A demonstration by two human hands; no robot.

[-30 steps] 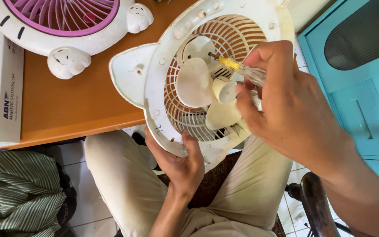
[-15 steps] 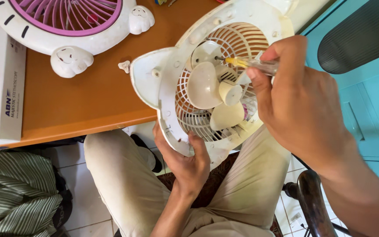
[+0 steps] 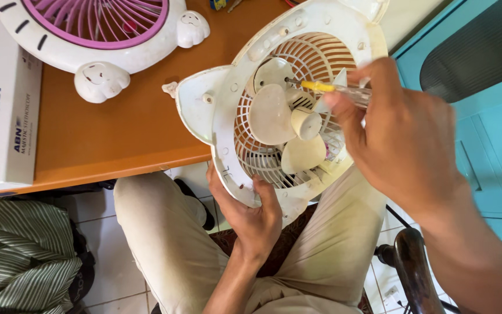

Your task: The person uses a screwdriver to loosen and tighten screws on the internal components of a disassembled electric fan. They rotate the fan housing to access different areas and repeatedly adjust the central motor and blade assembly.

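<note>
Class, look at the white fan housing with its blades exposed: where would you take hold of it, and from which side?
Probably the solid lower rim of the fan housing, from below, as the left hand does. The blades and the right hand with the screwdriver fill the middle.

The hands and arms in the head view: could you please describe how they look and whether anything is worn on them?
Both are bare. The left hand and its forearm show no glove, sleeve, watch or ring. The right hand is likewise ungloved, with a bare wrist and forearm running to the picture's lower right corner; no sleeve or jewellery shows. Fingernails are short and unpainted.
</note>
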